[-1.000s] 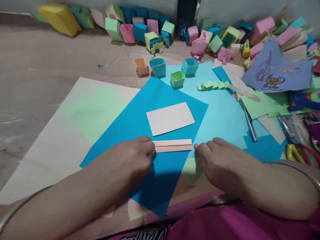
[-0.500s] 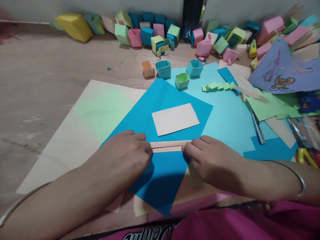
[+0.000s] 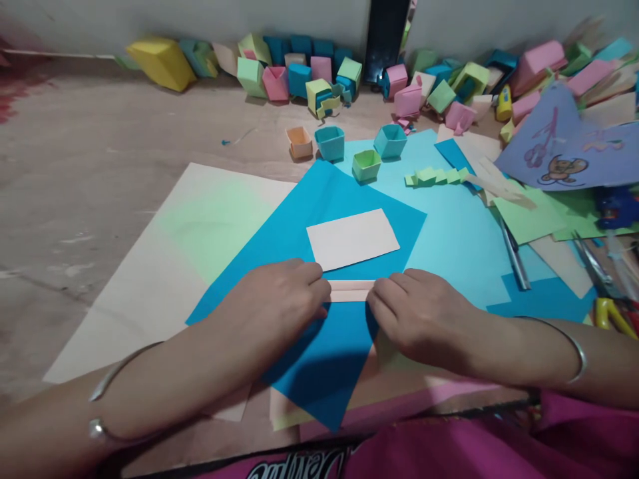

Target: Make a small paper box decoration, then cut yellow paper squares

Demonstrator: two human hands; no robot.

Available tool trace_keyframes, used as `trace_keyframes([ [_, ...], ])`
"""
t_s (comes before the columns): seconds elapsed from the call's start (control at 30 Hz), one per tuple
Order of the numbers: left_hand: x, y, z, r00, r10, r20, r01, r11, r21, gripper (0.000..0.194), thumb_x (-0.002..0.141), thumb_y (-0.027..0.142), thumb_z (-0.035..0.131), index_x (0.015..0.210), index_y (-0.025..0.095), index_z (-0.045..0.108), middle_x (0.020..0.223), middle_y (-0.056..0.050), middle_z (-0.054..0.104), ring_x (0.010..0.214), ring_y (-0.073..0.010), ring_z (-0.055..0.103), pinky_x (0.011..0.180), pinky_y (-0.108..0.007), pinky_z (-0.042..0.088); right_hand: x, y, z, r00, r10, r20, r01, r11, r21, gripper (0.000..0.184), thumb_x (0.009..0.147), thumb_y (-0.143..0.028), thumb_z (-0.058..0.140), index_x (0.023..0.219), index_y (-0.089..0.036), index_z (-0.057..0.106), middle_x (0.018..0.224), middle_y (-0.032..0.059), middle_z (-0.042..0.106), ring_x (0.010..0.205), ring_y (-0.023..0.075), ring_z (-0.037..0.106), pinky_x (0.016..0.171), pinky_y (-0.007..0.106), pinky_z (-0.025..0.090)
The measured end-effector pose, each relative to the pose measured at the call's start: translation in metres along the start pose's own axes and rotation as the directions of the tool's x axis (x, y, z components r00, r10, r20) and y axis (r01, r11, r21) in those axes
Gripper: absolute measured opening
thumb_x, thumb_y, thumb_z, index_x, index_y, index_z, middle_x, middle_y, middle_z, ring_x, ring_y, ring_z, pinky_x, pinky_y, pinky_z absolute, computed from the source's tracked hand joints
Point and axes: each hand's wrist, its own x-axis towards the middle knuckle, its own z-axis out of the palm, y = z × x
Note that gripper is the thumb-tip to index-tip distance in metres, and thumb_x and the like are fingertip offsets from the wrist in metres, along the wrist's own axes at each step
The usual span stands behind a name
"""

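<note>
A narrow folded strip of pale pink paper lies across the dark blue sheet, a crease running along its length. My left hand is closed, its fingertips pressed on the strip's left part. At the right end, my right hand is closed on the same strip with curled fingers. The strip's ends are hidden under the hands. Just beyond the strip rests a flat pale pink paper rectangle, touched by neither hand, though my left knuckles come close to its lower corner.
Small open paper boxes, orange, light blue and green, stand behind the sheets. Many folded paper shapes line the wall, including a yellow one. At right lie a silver pen, yellow-handled scissors and a green folded strip.
My left hand has slid right along the strip, closer to my right hand, so less of the paper shows between them. The right hand remains at its end. The view has shifted slightly.
</note>
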Motion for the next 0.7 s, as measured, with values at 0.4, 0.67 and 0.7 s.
trace_keyframes([
  [0.4, 0.007, 0.005, 0.006, 0.991, 0.07, 0.11, -0.093, 0.971, 0.218, 0.015, 0.085, 0.006, 0.051, 0.08, 0.016, 0.061, 0.08, -0.009, 0.062, 0.071, -0.0233, 0.053, 0.056, -0.033, 0.034, 0.007, 0.005, 0.005, 0.998, 0.05, -0.027, -0.051, 0.997, -0.058, 0.022, 0.085, -0.006, 0.049, 0.069, -0.018, 0.059, 0.066, 0.0072, 0.054, 0.061, 0.0211, 0.039, 0.057, 0.035, 0.015],
  [0.67, 0.009, 0.0, 0.013, 0.997, 0.07, 0.021, -0.073, 0.98, 0.186, 0.014, 0.09, 0.009, 0.049, 0.081, 0.017, 0.057, 0.08, -0.007, 0.058, 0.07, -0.0227, 0.05, 0.059, -0.035, 0.034, 0.01, 0.011, 0.008, 0.991, 0.124, 0.049, -0.121, 0.991, -0.05, 0.017, 0.088, -0.008, 0.052, 0.076, -0.018, 0.059, 0.074, 0.0067, 0.058, 0.069, 0.0221, 0.041, 0.06, 0.035, 0.017],
  [0.7, 0.008, -0.001, 0.013, 0.997, 0.075, -0.001, -0.073, 0.981, 0.179, 0.015, 0.09, 0.01, 0.048, 0.08, 0.017, 0.057, 0.079, -0.007, 0.057, 0.068, -0.022, 0.049, 0.058, -0.034, 0.033, 0.01, 0.013, 0.01, 0.989, 0.138, 0.051, -0.137, 0.99, -0.031, 0.018, 0.088, -0.009, 0.053, 0.075, -0.019, 0.059, 0.075, 0.0065, 0.058, 0.07, 0.0219, 0.042, 0.06, 0.035, 0.017],
])
